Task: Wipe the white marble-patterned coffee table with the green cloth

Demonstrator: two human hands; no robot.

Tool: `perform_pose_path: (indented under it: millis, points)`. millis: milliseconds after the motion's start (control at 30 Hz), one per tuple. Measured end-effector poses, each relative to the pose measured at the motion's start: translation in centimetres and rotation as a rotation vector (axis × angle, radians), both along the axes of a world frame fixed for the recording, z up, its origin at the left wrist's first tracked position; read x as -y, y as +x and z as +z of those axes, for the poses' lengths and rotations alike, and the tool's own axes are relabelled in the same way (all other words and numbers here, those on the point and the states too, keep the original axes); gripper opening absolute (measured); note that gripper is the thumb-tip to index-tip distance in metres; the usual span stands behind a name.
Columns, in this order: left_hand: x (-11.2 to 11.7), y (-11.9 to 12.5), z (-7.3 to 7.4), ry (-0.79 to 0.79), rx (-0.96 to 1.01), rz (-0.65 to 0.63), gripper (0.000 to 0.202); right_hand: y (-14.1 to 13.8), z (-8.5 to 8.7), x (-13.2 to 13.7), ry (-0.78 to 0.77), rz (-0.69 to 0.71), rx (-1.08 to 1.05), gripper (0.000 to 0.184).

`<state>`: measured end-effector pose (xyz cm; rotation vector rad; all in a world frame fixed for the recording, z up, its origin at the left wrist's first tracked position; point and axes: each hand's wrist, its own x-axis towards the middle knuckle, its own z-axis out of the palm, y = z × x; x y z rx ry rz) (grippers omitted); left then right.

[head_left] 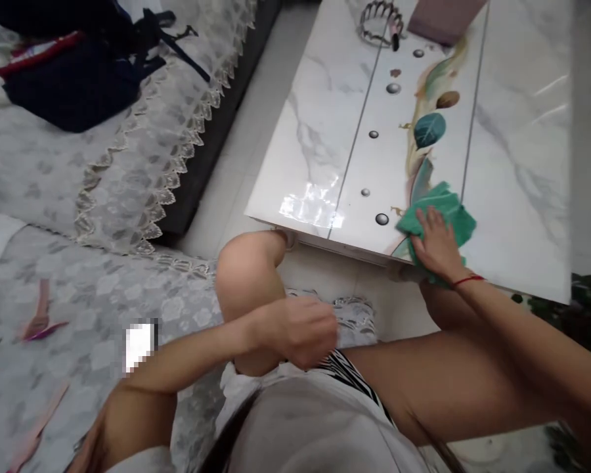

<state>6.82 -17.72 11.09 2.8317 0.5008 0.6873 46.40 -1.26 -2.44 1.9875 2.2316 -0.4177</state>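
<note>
Head view: at the near edge of the table (315,118), a green cloth (463,220) is pressed down beneath the outspread right hand (438,242). Short of that edge, the left hand (308,332) is held loosely clenched; whether anything is gripped inside cannot be told.

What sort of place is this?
Probably a home living room: a low, glossy marble-patterned table, a seat under a lace-edged floral cover, and dark fabric items lying on that cover.
</note>
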Motion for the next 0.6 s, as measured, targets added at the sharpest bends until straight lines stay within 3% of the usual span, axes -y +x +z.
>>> perform_pose_path:
  millis: [67,100,167,267,333,433,533,600]
  points:
    - [-1.4,4.5,-0.2,0.010,-0.101,-0.347,0.044,-2.4,-0.8,0.8,-0.028,0.122,-0.040,0.086]
    - [-1.7,6.3,-0.5,-0.004,-0.149,-0.439,0.047,-4.0,-1.2,1.0,-0.034,0.201,-0.066,0.085]
    - [-1.4,8.4,-1.5,-0.005,-0.265,-0.518,0.047,-7.7,-1.9,0.9,-0.023,0.389,-0.135,0.084]
    - [-0.1,8.5,-3.4,-0.028,-0.361,-0.528,0.040,-14.5,-2.2,-0.4,0.020,0.620,-0.209,0.083]
    - [0.8,7.5,-4.6,-0.047,-0.393,-0.463,0.043,-19.2,-1.7,-2.0,0.037,0.695,-0.194,0.080]
    - [2.1,6.1,-5.8,-0.021,-0.414,-0.238,0.045,-25.4,-0.3,-4.8,0.035,0.764,-0.107,0.073]
    - [3.2,5.5,-5.9,0.032,-0.487,0.013,0.020,-29.9,0.9,-7.8,0.031,0.788,-0.067,0.070]
    - [3.5,5.5,-5.4,0.058,-0.523,0.136,0.020,-31.9,1.2,-9.8,0.037,0.753,-0.082,0.070]
